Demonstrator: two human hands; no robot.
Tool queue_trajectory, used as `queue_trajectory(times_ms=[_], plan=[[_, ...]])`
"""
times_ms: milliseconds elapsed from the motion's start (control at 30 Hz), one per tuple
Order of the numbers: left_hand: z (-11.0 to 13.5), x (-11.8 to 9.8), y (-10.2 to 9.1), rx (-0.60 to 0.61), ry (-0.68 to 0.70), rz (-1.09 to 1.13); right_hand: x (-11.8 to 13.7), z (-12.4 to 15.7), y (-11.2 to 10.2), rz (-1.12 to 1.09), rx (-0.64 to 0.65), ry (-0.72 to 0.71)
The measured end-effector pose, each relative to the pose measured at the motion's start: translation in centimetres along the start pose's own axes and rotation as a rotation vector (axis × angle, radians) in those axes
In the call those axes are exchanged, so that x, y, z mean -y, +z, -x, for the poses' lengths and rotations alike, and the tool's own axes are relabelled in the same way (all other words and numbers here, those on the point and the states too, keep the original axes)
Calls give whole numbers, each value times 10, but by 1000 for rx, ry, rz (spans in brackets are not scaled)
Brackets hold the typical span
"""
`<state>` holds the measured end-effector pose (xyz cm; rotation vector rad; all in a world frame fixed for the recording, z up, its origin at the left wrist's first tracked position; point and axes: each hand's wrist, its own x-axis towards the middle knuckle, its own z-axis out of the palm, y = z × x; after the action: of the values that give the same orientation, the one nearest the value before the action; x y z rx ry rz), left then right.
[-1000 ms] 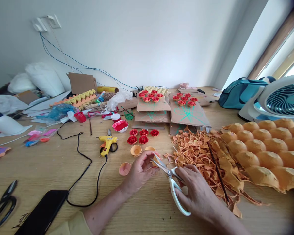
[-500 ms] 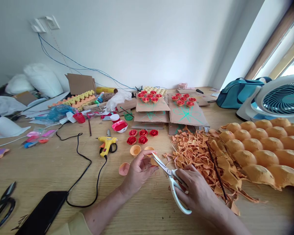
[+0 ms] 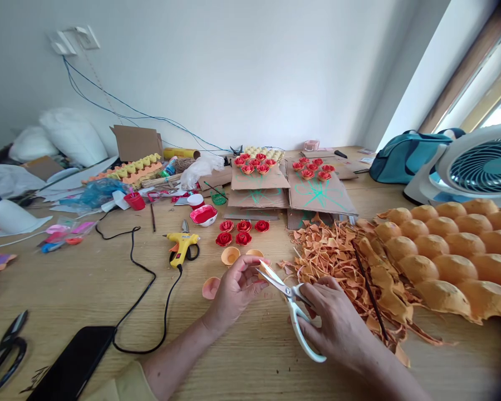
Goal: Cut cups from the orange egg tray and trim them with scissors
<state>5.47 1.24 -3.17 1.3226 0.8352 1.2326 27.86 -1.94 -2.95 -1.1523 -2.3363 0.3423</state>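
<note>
- While pinching a small orange cup [image 3: 264,270] in the left fingers [image 3: 241,264], gripping white-handled scissors [image 3: 293,303] with the right fingers [image 3: 317,298].
- Holding the cup at the parted blades [image 3: 278,280], above the tabletop [image 3: 250,356].

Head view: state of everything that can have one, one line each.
White scissors: blades apart, in right hand
Orange piece: pinched in left hand, at the blades
Glue gun: lying on table, cord attached
Phone: screen dark
Bowl: red inside
Egg tray: domes up
Scraps: heaped loose
Fan: upright; can't tell if running
</note>
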Motion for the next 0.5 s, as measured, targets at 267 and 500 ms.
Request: queue_trajectory(times_ms=[267, 500], plan=[[-1, 1, -1, -12, 38, 19, 1, 2, -1, -19, 23, -22], [-1, 5, -2, -28, 71, 36, 4, 2, -1, -5, -9, -29]])
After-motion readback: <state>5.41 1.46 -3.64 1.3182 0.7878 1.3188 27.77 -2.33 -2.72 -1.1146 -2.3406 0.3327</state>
